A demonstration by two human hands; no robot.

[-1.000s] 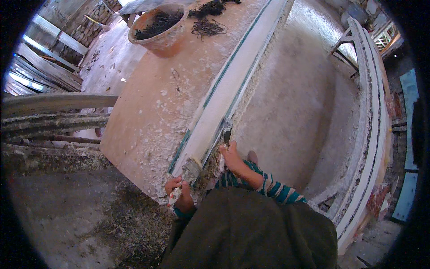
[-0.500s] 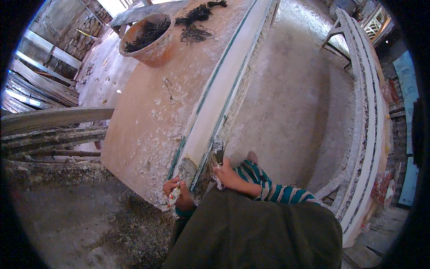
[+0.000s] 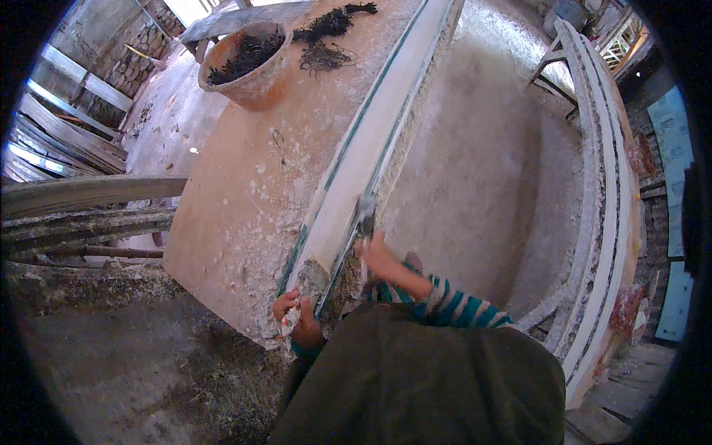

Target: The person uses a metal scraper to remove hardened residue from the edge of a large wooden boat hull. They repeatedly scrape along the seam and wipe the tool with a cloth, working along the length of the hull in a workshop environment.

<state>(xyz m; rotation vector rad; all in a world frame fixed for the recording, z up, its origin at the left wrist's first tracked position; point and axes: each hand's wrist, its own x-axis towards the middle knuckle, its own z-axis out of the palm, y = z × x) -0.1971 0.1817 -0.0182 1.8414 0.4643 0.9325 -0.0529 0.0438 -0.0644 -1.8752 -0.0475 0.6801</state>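
A long whitish strip with green edges (image 3: 361, 152), smeared with what looks like plaster, runs from in front of me toward the far side. At its near end my left hand (image 3: 297, 315) is closed round the handle of a putty knife (image 3: 314, 276), whose wide grey blade lies on the strip. My right hand (image 3: 380, 256) grips a short flat-headed grey tool (image 3: 365, 210) held at the strip's right edge. Motion blurs that tool, so its exact kind is unclear. Its head touches or hovers just over the edge; I cannot tell which.
An orange bucket (image 3: 256, 93) of dark fibres stands on the spattered board (image 3: 222, 193) to the left, with a loose dark fibre bundle (image 3: 326, 26) beside it. A curved white moulding (image 3: 612, 185) arcs along the right. Curved beams (image 3: 89, 200) jut in from the left.
My right hand has moved up and away along the strip's right edge with its tool. My left hand and the putty knife have stayed almost in place.
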